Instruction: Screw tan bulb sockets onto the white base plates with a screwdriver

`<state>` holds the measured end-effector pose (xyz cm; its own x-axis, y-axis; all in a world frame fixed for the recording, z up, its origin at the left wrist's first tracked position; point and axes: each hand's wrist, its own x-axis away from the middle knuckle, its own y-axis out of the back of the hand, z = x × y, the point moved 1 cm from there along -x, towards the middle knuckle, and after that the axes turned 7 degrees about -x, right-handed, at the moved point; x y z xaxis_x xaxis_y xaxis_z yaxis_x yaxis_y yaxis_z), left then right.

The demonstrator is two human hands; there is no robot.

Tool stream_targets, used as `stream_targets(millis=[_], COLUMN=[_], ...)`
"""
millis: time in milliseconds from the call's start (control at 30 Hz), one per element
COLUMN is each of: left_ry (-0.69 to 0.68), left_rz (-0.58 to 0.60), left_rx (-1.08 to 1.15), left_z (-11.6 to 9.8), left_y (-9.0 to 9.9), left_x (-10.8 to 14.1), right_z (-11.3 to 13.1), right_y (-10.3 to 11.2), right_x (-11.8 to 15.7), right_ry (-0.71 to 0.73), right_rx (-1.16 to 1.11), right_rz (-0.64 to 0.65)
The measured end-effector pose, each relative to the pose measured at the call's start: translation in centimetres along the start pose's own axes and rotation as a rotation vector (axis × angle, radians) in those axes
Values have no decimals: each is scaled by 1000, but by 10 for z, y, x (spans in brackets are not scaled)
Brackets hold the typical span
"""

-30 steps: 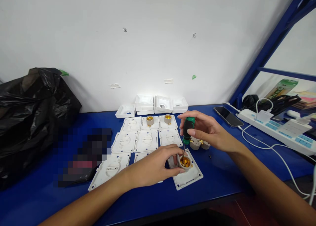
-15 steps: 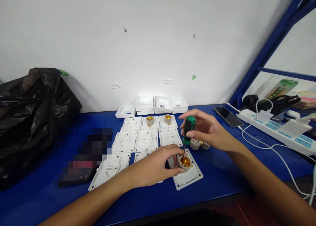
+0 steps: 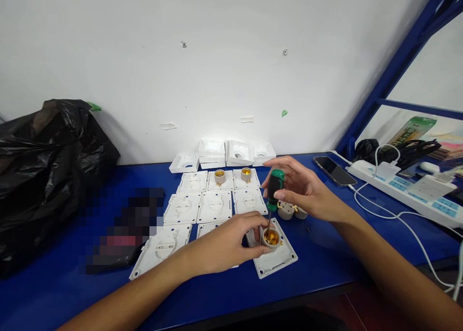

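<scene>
Holding near-upright screwdriver (image 3: pixel 275 190) in right hand (image 3: pixel 303 188), pointing down into socket (image 3: pixel 272 238) pinched by left hand (image 3: pixel 235 238), partly hiding lower-centre plate (image 3: pixel 209 229)

Left hand (image 3: pixel 233 241) holding socket (image 3: pixel 272 239), right hand (image 3: pixel 296 188) holding screwdriver (image 3: pixel 275 188), white plate (image 3: pixel 275 262) beneath

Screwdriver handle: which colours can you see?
The screwdriver handle is green and black, shown best in the head view.

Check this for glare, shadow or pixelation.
Head view, left: glints on the black plastic bag; pixel blocks mask a dark object. Head view, centre: white wall looks brightest above the square white covers. Head view, bottom: darkness below the blue tabletop.
</scene>
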<state>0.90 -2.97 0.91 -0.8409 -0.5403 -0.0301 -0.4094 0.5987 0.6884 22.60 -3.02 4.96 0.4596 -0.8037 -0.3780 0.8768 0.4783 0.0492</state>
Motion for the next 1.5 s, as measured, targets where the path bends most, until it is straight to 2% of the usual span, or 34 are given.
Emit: stream_targets(millis=[500, 733, 1000, 1167, 1500], left_ry=[-4, -3, -9, -4, 0], left_rz=[16, 23, 21, 8, 10], left_rx=[-7, 4, 10, 4, -8], left_z=[-2, -2, -1, -1, -2], left_y=[2, 3, 1, 1, 2], left_x=[0, 0, 0, 0, 0], right_z=[0, -2, -2, -5, -5], right_y=[1, 1, 0, 1, 1], right_x=[-1, 0, 0, 0, -1], right_ry=[74, 15, 47, 111, 111], right_rx=[-2, 41, 21, 38, 42], right_rz=[6, 3, 8, -19, -89])
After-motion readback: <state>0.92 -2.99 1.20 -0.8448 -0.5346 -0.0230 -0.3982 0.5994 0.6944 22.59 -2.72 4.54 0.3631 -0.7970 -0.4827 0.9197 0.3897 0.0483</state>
